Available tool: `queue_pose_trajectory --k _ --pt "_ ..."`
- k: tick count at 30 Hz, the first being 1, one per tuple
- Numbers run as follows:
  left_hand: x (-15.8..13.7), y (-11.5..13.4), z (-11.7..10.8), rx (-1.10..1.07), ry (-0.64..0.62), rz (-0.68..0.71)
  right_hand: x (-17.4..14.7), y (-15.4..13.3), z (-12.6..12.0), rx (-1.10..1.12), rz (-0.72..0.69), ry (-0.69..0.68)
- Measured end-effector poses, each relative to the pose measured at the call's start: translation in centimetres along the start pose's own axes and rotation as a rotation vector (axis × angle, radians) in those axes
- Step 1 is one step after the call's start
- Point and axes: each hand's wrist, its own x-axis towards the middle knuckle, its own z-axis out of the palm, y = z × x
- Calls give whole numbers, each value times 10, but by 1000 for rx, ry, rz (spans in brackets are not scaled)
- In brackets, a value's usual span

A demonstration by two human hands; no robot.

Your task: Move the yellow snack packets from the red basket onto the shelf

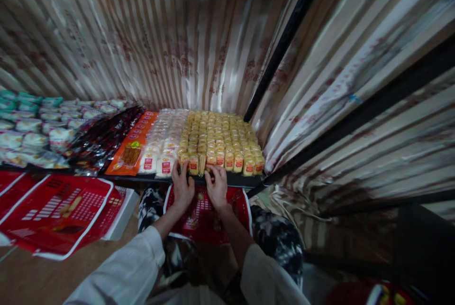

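Small yellow-wrapped snack packs (220, 141) stand in tight rows on a dark shelf, several with red and orange labels facing me. My left hand (183, 189) is at the front left edge of these rows, fingers apart, the tips against the front packs. Close beside it, my right hand (216, 186) reaches the front packs further right, its fingers bent and apart. I make out nothing held in either palm. Below both hands, a red basket (231, 229) with a white rim rests between my knees, and small packs inside show only dimly.
Left of the yellow packs lie clear bags of white snacks (167, 141), an orange packet (133, 146), dark shiny packets (106, 139) and pale packs (31, 127). Red baskets (60, 215) stand lower left. A black post (287, 37) and striped curtain (199, 30) rise behind.
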Motion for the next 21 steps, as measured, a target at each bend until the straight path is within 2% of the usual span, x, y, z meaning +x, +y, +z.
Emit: queue_pose_trajectory --k 4,10,16,21 --pt "-3 1 -2 47 -18 51 3 -10 2 -93 -138 -114" --pt "-6 -4 -5 111 -92 121 1 -15 7 -264 -226 -208" --pt "1 -11 -13 122 -46 138 1 -23 10 -357 -225 -248" --pt "4 -16 -13 77 -86 108 3 -29 16 -450 -211 -235"
